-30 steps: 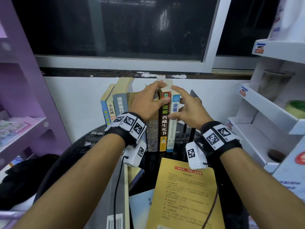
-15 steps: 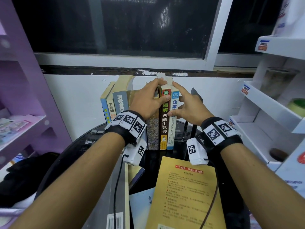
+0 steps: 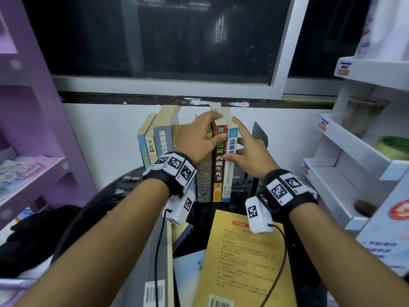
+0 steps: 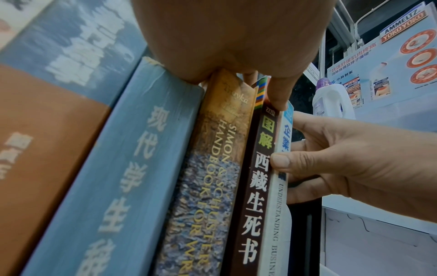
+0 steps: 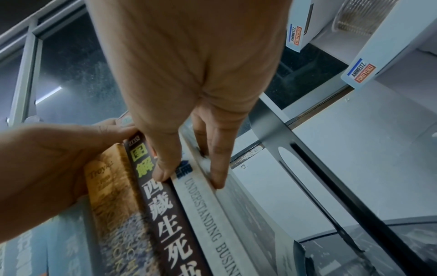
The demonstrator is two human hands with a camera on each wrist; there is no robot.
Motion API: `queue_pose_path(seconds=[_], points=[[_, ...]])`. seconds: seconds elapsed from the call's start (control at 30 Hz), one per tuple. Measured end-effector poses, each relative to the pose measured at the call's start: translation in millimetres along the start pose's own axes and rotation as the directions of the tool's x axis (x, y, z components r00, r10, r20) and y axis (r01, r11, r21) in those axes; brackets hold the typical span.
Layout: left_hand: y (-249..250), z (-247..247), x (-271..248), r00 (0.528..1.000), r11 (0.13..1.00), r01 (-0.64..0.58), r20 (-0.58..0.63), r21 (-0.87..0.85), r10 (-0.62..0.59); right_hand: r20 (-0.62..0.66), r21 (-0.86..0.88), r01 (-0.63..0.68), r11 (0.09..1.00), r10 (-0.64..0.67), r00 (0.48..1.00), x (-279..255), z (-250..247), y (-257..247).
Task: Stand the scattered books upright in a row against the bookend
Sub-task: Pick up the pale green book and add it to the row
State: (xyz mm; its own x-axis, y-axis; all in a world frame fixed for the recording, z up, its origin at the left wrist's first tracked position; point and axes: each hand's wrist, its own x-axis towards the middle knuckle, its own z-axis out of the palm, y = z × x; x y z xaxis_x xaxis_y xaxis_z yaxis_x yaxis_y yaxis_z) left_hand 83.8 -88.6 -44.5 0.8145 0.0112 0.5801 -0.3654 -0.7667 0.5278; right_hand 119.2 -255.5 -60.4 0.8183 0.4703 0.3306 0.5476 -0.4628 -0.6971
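Observation:
Several books stand upright in a row at the back of the black table (image 3: 110, 196). At its right end are a brown book (image 3: 218, 171) and a white book (image 3: 230, 173). A black metal bookend (image 3: 260, 134) stands just to the right, apart from the white book. My left hand (image 3: 215, 127) grips the brown book's top, thumb (image 4: 279, 97) on its spine and fingers over the upper edge. My right hand (image 3: 232, 142) pinches the white book (image 5: 212, 205), thumb on the spine, fingers (image 5: 217, 168) on its right cover. A yellow book (image 3: 243, 262) lies flat near me.
A light blue book (image 3: 188, 273) and a grey book with a barcode (image 3: 159, 273) also lie flat in front. A purple shelf unit (image 3: 33, 151) stands at the left and white display shelves (image 3: 354, 151) at the right. A white wall and a dark window are behind.
Both hands stay on the same two books at the row's right end. Only the head view has shifted slightly.

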Motion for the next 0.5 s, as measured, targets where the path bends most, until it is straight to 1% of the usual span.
queue_pose_path(seconds=[0.23, 0.5], points=[[-0.1, -3.1, -12.2, 1.0, 0.995, 0.018, 0.021, -0.099, -0.016, -0.04, -0.029, -0.005, 1.0, 0.004, 0.999, -7.8, 6.1, -3.1], [12.8, -12.8, -40.1, 1.0, 1.0, 0.002, 0.005, -0.028, -0.002, -0.108, -0.017, -0.018, 1.0, 0.016, 0.994, -35.3, 16.5, -13.7]])
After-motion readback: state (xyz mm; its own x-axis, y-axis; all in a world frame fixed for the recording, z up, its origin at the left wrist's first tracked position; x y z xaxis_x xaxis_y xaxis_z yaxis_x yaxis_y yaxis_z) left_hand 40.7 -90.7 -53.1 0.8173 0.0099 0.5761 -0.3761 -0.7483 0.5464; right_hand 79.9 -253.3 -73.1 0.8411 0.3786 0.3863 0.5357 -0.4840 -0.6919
